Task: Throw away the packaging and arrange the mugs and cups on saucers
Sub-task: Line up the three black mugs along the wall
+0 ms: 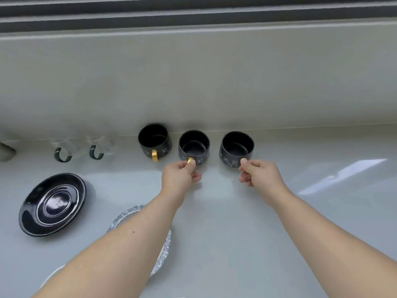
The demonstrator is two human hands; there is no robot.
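Note:
Three black mugs with gold handles and white cat drawings stand in a row by the back wall. My left hand pinches the handle of the middle mug. My right hand pinches the handle of the right mug. The left mug stands untouched. A black saucer lies at the front left. A clear glass saucer is partly hidden under my left forearm. Two clear glass cups with dark green handles stand at the back left.
The pale countertop runs to a low wall at the back. A grey object shows at the far left edge. The rim of a white plate peeks out at the bottom left.

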